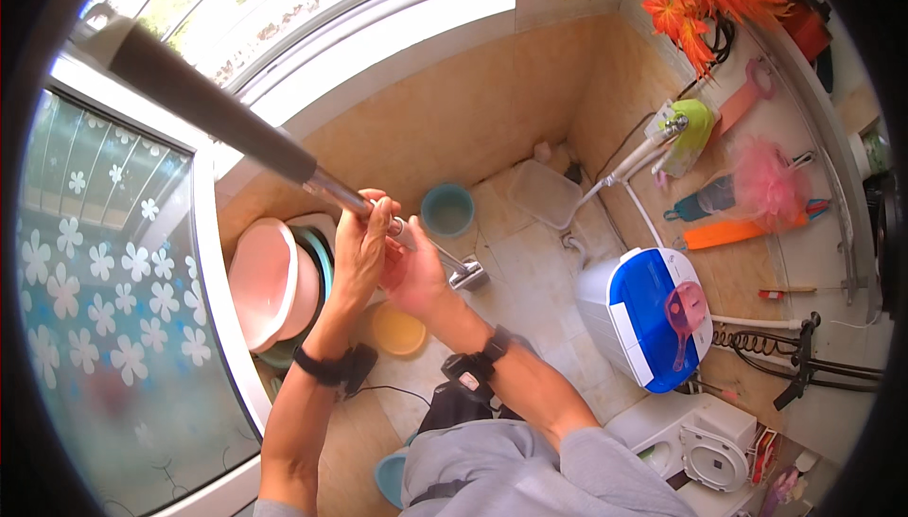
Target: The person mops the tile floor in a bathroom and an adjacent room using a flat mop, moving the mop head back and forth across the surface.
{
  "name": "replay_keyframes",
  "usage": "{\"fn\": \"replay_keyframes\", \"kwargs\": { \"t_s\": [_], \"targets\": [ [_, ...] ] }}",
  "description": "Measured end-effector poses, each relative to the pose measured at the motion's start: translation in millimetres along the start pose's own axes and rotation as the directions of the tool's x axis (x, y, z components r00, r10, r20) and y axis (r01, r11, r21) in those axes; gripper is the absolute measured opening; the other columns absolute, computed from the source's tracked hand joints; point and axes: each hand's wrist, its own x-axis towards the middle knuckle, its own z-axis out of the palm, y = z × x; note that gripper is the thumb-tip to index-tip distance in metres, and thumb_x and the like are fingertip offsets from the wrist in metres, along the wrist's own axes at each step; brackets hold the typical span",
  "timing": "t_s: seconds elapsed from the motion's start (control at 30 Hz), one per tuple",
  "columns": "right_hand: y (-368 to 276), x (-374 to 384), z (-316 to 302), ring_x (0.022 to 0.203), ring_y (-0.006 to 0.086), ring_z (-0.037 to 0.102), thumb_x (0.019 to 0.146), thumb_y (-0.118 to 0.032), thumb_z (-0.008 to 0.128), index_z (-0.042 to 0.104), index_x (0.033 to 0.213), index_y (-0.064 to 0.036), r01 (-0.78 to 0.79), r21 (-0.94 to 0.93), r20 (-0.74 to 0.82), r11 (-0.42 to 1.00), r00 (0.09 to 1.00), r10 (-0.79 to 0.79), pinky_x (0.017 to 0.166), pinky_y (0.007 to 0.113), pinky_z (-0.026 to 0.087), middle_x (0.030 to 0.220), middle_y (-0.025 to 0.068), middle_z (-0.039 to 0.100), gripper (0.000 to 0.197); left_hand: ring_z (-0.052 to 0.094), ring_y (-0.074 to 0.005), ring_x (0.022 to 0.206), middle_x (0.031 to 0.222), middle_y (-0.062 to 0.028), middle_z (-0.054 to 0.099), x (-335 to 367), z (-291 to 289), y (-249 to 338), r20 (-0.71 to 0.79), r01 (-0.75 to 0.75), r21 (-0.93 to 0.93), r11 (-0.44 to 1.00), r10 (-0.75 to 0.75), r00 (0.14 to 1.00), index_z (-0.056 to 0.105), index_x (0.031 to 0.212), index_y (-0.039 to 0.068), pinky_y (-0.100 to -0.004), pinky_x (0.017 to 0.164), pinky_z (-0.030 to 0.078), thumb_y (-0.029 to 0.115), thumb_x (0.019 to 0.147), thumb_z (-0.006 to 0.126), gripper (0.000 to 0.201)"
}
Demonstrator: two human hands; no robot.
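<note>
A long-handled mop [336, 190] slants down from the upper left, with a thick dark grip, a bright metal shaft and a narrow metallic head near the floor. My left hand [357, 254] is closed around the shaft just below the grip. Right beside it, my right hand [416, 276] closes on the shaft a little lower, thumb over the metal and palm partly showing. Some of the right fingers are hidden behind the left hand. Both wrists wear black straps with small devices.
Left stands a frosted, flower-patterned door [113, 299]; pink basins [260, 280] are stacked beside it. A teal bucket [447, 210], a yellow basin [398, 330] and a clear tub [546, 193] sit on the floor. Right is a small blue-and-white washing machine [624, 318].
</note>
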Motion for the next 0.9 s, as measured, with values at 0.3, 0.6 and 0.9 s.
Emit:
{"fn": "replay_keyframes", "kwargs": {
  "t_s": [0.3,0.6,0.9],
  "targets": [
    [-88,-138,-109,0.087,0.0252,0.061,0.087,-0.039,0.051,0.052,0.095,-0.0051,0.111,-0.277,-0.348,0.955,0.915,-0.207,0.076,0.037,0.05,0.094,0.0136,0.062,0.035,0.053,-0.0101,0.069,0.079,-0.0042,0.059,159,-47,-40,-0.096,0.101,0.17,0.98,-0.085,0.992,0.052,0.086,0.004,-0.0255,0.064,0.043,0.036,0.086,0.056,0.033],
    [-85,-421,-231,0.093,0.0273,0.056,0.087,-0.029,0.052,0.045,0.104,-0.0014,0.436,-0.449,-0.732,0.779,0.32,-0.601,0.083,0.04,0.047,0.103,0.0165,0.057,0.033,0.046,-0.0061,0.069,0.077,0.0025,0.05,295,-127,-149,-0.081,-0.033,0.089,0.995,0.041,0.996,0.053,0.09,0.008,-0.0212,0.059,0.038,0.025,0.084,0.062,0.02],
    [-66,-542,-247,0.089,0.0273,0.056,0.086,-0.026,0.054,0.042,0.109,0.0016,0.626,-0.581,-0.729,0.52,-0.115,-0.675,0.081,0.041,0.049,0.102,0.0156,0.054,0.037,0.046,-0.0192,0.114,0.121,-0.0055,0.051,302,-107,-195,-0.084,0.186,0.147,0.972,-0.175,0.981,0.034,0.134,0.01,-0.035,0.092,0.035,0.024,0.081,0.062,0.062]
  ]
}}
